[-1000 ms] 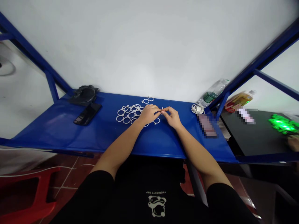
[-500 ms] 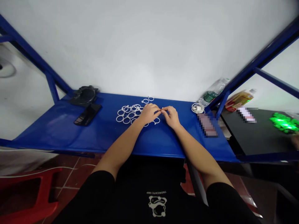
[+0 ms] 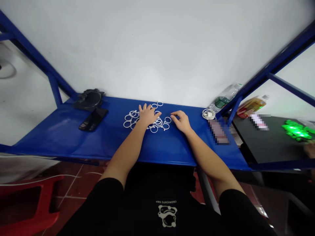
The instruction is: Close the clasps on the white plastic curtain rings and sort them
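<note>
Several white plastic rings [image 3: 157,124] lie scattered near the far middle of the blue table [image 3: 73,137]. My left hand [image 3: 147,114] rests flat on top of the pile, fingers spread apart. My right hand [image 3: 180,120] lies on the table just right of the rings with its fingers loosely curled and its fingertips close to one ring [image 3: 167,120]. I cannot see anything held in it. Two more rings [image 3: 157,105] sit a little farther back, near the wall.
A black phone [image 3: 93,119] and a dark object [image 3: 88,99] lie at the table's left rear. A coiled white cable [image 3: 208,114] and a clear bottle [image 3: 225,97] are at the right. Another person's hand [image 3: 309,149] shows at a black table with green parts [image 3: 296,131]. A red stool [image 3: 29,203] stands lower left.
My hands were pinched together over a ring; now they have parted. The left hand has moved left and flattened onto the ring pile, and the right hand has drawn slightly right.
</note>
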`<state>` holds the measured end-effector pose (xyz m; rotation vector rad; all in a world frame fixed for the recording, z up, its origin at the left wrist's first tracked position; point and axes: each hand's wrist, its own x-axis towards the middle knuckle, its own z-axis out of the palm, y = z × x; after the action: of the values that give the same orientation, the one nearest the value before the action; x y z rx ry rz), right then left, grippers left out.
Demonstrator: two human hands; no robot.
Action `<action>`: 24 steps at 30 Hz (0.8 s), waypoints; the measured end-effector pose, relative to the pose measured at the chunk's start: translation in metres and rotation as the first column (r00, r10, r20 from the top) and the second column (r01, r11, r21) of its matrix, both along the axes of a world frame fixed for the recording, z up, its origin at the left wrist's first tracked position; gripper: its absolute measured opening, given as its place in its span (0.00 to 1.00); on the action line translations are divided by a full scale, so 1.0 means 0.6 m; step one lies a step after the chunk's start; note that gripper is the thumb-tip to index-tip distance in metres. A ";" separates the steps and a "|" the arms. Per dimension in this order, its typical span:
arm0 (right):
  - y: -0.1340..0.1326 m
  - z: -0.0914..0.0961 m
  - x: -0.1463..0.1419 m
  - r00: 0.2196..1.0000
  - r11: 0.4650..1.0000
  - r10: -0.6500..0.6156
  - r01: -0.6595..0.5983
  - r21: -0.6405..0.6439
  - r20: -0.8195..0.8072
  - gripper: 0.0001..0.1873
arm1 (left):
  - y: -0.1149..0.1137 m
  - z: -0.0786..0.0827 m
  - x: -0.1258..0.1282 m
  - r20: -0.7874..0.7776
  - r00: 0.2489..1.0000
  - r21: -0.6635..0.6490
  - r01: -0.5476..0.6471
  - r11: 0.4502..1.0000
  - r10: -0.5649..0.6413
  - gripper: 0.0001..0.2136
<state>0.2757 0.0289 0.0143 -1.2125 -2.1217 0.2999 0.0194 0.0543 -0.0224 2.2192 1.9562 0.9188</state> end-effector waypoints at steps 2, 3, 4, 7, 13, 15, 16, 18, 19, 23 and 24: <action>0.021 0.006 -0.008 1.000 1.000 -0.010 0.010 -0.012 -0.011 0.16 | -0.001 -0.003 0.004 0.010 1.000 0.028 0.007 1.000 -0.008 0.21; 0.036 0.010 -0.015 1.000 1.000 -0.013 0.013 -0.021 -0.001 0.16 | -0.002 -0.003 0.006 0.015 1.000 0.041 0.011 0.999 -0.011 0.20; 0.052 0.014 -0.024 1.000 1.000 0.000 0.000 -0.031 0.028 0.17 | -0.003 -0.002 0.008 0.020 1.000 0.054 0.011 0.998 -0.012 0.19; 0.102 0.025 -0.062 0.986 0.997 0.060 -0.052 -0.055 0.153 0.18 | -0.006 0.005 0.011 0.043 0.999 0.114 -0.006 0.993 0.002 0.17; 0.155 0.028 -0.137 0.899 0.992 0.075 -0.025 -0.121 0.431 0.27 | -0.011 0.017 0.004 0.050 0.996 0.186 -0.085 0.979 0.077 0.11; 0.155 0.025 -0.142 0.879 0.994 0.062 -0.010 -0.112 0.472 0.27 | -0.013 0.017 0.000 0.028 0.996 0.159 -0.084 0.984 0.080 0.09; 0.153 0.024 -0.140 0.876 0.995 0.047 -0.001 -0.095 0.480 0.27 | -0.013 0.016 -0.001 0.017 0.997 0.132 -0.074 0.988 0.072 0.09; 0.146 0.022 -0.126 0.873 0.998 -0.006 0.036 -0.052 0.487 0.25 | -0.012 0.014 -0.002 0.005 0.999 0.066 -0.051 0.997 0.051 0.09; 0.141 0.021 -0.115 0.871 0.997 -0.035 0.064 -0.042 0.490 0.25 | -0.011 0.012 -0.001 0.005 0.999 0.037 -0.043 0.998 0.042 0.09; 0.116 0.021 -0.054 0.861 0.985 -0.080 0.147 -0.095 0.503 0.26 | -0.004 0.005 0.000 0.018 0.999 0.041 -0.038 0.998 0.037 0.07; 0.109 0.022 -0.037 0.859 0.981 -0.090 0.165 -0.105 0.505 0.24 | -0.002 0.004 -0.001 0.021 0.999 0.054 -0.043 0.998 0.042 0.07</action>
<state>0.2538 0.0942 0.0273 -1.6517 -2.4682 0.0819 0.0191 0.0532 -0.0200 2.1959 2.0013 1.0076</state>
